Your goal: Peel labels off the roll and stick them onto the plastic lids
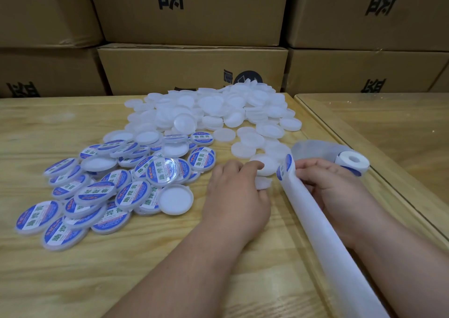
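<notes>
Left hand (237,189) lies palm down on the desk (73,281), forearm coming in from the bottom edge, fingers (252,165) curled over a plain white lid (263,169) and apparently gripping it, though the hand hides most of the contact. Right hand (325,181) sits just beside it, fingers bent and pinching the backing strip (323,232) near its top, where one blue and white label (284,167) curls over the fold, partly lifted. The strip runs from that fold down to the bottom right corner, crossing in front of the right forearm and hiding part of it. Label roll (351,160) lies on its side just behind the right hand, loose liner trailing from it. Labelled lids (97,189) are heaped at left, roughly thirty, some flipped white side up. Unlabelled lids (218,109) are piled behind and centre, far too many and too overlapped to count, well over fifty. One roll, one label showing on the strip. Stacked cardboard boxes (192,9) wall off the back. A second desk (388,123) with a glossy top butts against the right side.
</notes>
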`<state>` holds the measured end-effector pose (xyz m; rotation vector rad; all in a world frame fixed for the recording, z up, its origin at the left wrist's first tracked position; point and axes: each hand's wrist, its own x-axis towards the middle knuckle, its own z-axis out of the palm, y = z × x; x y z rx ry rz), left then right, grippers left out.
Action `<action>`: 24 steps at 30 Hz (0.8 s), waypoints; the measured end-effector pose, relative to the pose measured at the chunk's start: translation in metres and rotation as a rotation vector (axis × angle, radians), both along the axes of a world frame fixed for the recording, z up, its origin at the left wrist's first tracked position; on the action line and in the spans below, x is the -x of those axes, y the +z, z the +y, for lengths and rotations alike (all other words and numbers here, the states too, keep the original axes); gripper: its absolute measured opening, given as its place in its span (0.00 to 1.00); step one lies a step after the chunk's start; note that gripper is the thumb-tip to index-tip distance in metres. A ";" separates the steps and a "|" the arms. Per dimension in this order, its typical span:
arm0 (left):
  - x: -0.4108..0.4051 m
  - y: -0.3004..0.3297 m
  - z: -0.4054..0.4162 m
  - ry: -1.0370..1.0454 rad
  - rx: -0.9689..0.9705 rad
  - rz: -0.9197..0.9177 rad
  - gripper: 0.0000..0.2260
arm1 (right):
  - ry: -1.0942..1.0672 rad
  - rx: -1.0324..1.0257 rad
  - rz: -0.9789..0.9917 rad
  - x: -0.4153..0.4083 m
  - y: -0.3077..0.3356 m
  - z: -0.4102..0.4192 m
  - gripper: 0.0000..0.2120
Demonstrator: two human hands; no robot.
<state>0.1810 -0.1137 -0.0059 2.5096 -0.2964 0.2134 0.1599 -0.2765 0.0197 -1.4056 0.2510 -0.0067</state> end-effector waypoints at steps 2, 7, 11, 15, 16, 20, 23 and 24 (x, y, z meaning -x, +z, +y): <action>-0.001 -0.001 -0.001 -0.004 0.023 -0.014 0.21 | -0.010 -0.003 -0.018 -0.001 -0.002 0.001 0.10; -0.001 0.002 -0.001 -0.085 0.167 -0.066 0.20 | 0.010 0.049 -0.040 -0.002 -0.004 0.002 0.06; 0.002 0.005 -0.003 -0.237 0.234 -0.080 0.14 | 0.052 0.047 -0.047 -0.001 -0.004 0.002 0.10; 0.005 0.006 -0.004 -0.258 0.277 -0.025 0.07 | 0.116 0.113 -0.057 -0.001 -0.006 0.001 0.11; 0.005 0.006 -0.004 -0.259 0.288 -0.015 0.07 | 0.135 0.140 -0.053 0.000 -0.006 0.001 0.11; 0.005 0.009 -0.003 -0.248 0.354 0.040 0.07 | 0.195 0.215 -0.045 0.001 -0.005 0.000 0.17; 0.003 0.010 -0.001 -0.217 0.438 0.077 0.08 | 0.246 0.243 -0.068 0.003 -0.004 0.001 0.13; 0.003 0.010 0.000 -0.213 0.465 0.090 0.09 | 0.267 0.261 -0.081 0.004 -0.003 0.001 0.11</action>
